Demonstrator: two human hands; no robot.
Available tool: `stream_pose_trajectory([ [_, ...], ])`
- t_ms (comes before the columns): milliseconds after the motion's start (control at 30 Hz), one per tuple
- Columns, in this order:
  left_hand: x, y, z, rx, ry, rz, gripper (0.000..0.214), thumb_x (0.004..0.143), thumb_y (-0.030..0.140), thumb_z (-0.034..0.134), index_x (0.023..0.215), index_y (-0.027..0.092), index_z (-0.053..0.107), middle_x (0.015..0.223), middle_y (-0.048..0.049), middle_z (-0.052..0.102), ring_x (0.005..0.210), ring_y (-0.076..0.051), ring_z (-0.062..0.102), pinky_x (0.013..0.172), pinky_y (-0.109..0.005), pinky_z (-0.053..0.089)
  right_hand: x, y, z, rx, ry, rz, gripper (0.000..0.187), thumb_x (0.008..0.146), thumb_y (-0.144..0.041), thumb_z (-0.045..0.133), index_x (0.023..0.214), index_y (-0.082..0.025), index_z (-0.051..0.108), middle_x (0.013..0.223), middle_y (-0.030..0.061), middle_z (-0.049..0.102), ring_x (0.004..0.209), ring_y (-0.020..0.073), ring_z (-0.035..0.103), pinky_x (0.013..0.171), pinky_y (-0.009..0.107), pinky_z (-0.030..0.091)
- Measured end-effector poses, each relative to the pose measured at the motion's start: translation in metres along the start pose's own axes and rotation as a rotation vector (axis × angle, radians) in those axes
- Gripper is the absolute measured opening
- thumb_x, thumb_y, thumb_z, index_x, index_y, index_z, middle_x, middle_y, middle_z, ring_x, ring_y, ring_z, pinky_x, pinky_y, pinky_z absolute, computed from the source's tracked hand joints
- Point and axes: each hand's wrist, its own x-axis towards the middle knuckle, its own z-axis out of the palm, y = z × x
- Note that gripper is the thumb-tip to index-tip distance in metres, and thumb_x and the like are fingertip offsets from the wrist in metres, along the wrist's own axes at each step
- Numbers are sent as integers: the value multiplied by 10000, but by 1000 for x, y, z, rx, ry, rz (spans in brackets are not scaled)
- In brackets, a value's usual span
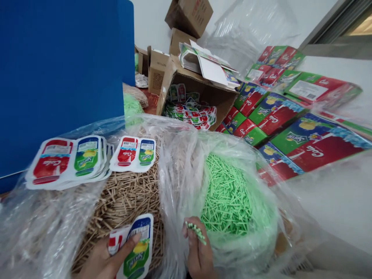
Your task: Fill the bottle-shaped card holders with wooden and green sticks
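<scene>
My left hand [109,257] grips a bent two-part packet [139,248], its green and blue Sprite half facing up and its red half folded beside my thumb. Below it lies a heap of brown sticks [128,197] in a clear plastic bag. Pinched in my right hand [199,248] is a small bunch of light green sticks [196,231], ends showing. That hand is at the near left edge of a bag full of green sticks [225,193]. On the brown sticks' far side rest a Cola-and-Sprite packet [133,154] and a stack of such packets [69,161].
An open cardboard box [165,83] behind the bags holds many loose packets, with printed cards [212,68] on top. Printed Cola and Sprite cartons [279,116] are stacked at right. A blue panel [64,69] stands at left; brown boxes [188,17] are piled behind.
</scene>
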Motion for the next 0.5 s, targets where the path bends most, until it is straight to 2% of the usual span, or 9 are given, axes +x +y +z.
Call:
stream_pose_trajectory([
  [133, -1, -2, 1, 64, -5, 9, 388, 624, 589, 689, 559, 207, 665, 565, -24, 722, 590, -263, 687, 584, -298, 551, 3, -1, -12, -11, 45, 62, 221, 977, -350, 419, 1037, -244, 604, 709, 6, 568, 651, 161, 541, 670, 278, 462],
  [233, -5, 4, 9, 153, -26, 60, 295, 635, 485, 698, 553, 203, 671, 588, -5, 722, 604, -230, 666, 580, -252, 508, 0, -9, -15, 95, 140, 193, 203, 939, -393, 502, 979, -241, 631, 712, 11, 581, 658, 167, 546, 683, 296, 474],
  [367, -5, 6, 19, 188, -109, 200, 169, 650, 356, 660, 565, 211, 637, 551, 44, 645, 561, -169, 593, 548, -223, 450, 5, -31, -4, 419, 109, 348, 232, 889, -424, 581, 1067, -289, 644, 766, 12, 616, 640, 158, 564, 603, 284, 495],
  [500, 1, 0, 21, 455, -88, 434, 228, 711, 327, 625, 523, 226, 548, 535, 40, 573, 529, -151, 519, 545, -237, 411, 23, -55, 13, 623, 74, 451, 180, 814, -423, 680, 919, -277, 695, 763, 6, 626, 671, 150, 604, 612, 273, 512],
])
